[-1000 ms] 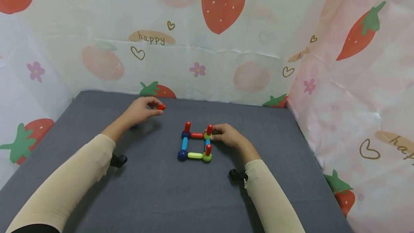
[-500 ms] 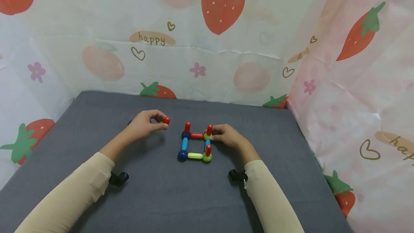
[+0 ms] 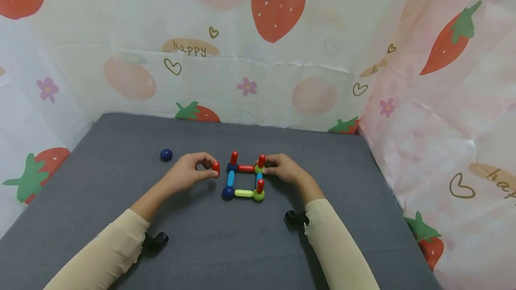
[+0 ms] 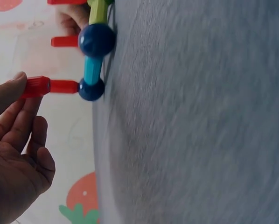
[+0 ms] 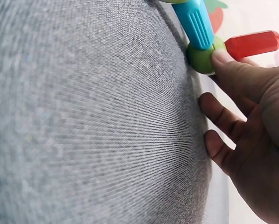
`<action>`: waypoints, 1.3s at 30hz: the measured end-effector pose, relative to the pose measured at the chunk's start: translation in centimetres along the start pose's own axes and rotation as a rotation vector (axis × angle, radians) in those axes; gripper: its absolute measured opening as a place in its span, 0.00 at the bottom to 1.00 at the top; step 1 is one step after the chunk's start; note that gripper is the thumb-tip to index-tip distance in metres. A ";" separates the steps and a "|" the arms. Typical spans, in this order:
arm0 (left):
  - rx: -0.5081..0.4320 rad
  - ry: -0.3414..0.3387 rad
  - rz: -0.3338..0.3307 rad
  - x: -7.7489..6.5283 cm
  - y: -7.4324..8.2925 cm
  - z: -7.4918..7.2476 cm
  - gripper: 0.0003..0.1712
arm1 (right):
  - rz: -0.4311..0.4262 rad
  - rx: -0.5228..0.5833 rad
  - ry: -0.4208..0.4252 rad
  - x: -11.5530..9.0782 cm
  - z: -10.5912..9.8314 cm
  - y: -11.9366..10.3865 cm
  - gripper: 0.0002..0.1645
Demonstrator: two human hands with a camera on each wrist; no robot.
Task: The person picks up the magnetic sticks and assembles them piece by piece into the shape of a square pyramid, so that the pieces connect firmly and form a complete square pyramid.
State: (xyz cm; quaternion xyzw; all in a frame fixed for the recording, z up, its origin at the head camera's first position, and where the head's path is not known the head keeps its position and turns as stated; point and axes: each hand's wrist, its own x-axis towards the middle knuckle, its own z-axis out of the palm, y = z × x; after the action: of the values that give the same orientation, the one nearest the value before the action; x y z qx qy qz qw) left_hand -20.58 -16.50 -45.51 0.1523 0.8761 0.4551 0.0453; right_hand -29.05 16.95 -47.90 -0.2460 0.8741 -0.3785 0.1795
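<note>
A square frame of toy building rods and balls stands near the middle of the table, with blue rods (image 3: 231,178), a green rod (image 3: 243,194) and a red rod along its sides. Red rods rise from its back corners and its front right ball (image 3: 259,195); the front left blue ball (image 3: 228,193) has none. My left hand (image 3: 191,171) pinches a loose red rod (image 4: 36,87) between thumb and fingers, left of the frame's back left blue ball (image 4: 91,88). My right hand (image 3: 284,168) pinches the green ball (image 5: 202,59) at the back right corner, below its upright red rod (image 5: 254,44).
A loose dark blue ball (image 3: 166,155) lies on the grey table cloth (image 3: 225,245), behind my left forearm. A strawberry-print curtain (image 3: 250,61) surrounds the table's back and sides. Black wrist straps (image 3: 156,241) stick out beneath both sleeves.
My left hand has moved right and toward me with the red rod, which is now upright near the frame. The loose blue ball has come into full view. My right hand stays put.
</note>
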 end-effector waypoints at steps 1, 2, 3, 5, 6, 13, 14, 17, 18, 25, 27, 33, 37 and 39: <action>-0.003 -0.005 0.002 -0.1 0.1 0.2 0.11 | -0.001 -0.002 0.000 0.0 0.0 0.0 0.22; -0.001 -0.011 0.005 -0.2 0.2 0.4 0.11 | -0.001 -0.004 0.001 0.0 0.0 0.1 0.22; 0.001 -0.019 0.011 -0.3 0.3 0.6 0.11 | 0.000 -0.004 0.002 0.0 0.0 0.1 0.21; 0.010 -0.035 0.020 -0.5 0.6 1.1 0.10 | 0.003 -0.004 0.004 0.0 0.0 0.2 0.21; 0.012 -0.044 0.024 -0.6 0.7 1.4 0.10 | 0.003 -0.003 0.004 0.0 0.0 0.2 0.21; 0.047 -0.064 0.025 -0.7 1.3 2.7 0.09 | -0.003 -0.006 0.002 0.0 0.0 0.2 0.22; 0.045 -0.062 0.017 -0.7 1.3 2.9 0.09 | -0.003 -0.008 0.003 0.0 0.1 0.2 0.22; 0.053 -0.073 0.019 -0.6 1.3 3.5 0.09 | -0.002 -0.009 0.007 0.0 0.2 0.1 0.22; 0.060 -0.077 0.017 -0.6 1.3 3.7 0.09 | -0.005 -0.014 0.010 0.0 0.2 0.1 0.21; 0.116 -0.124 0.042 -0.7 1.5 4.4 0.08 | -0.017 -0.008 0.010 0.1 0.5 -0.1 0.21; 0.116 -0.115 0.038 -0.8 1.5 4.5 0.08 | -0.015 -0.004 0.011 0.1 0.5 -0.1 0.21; 0.099 -0.034 0.022 -0.7 1.6 4.3 0.08 | -0.021 -0.010 0.024 0.4 0.4 0.0 0.21; 0.108 -0.026 0.026 -0.6 1.3 4.3 0.08 | -0.031 -0.013 0.020 0.4 0.5 0.1 0.22; 0.107 -0.031 0.023 -0.6 1.2 4.2 0.08 | -0.032 -0.014 0.019 0.4 0.6 0.2 0.22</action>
State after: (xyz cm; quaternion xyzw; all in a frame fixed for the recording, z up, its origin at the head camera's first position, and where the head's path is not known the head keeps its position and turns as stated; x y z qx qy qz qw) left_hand -18.80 -12.70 -46.99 0.1716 0.8965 0.4059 0.0453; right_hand -29.13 16.51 -48.44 -0.2576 0.8743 -0.3775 0.1636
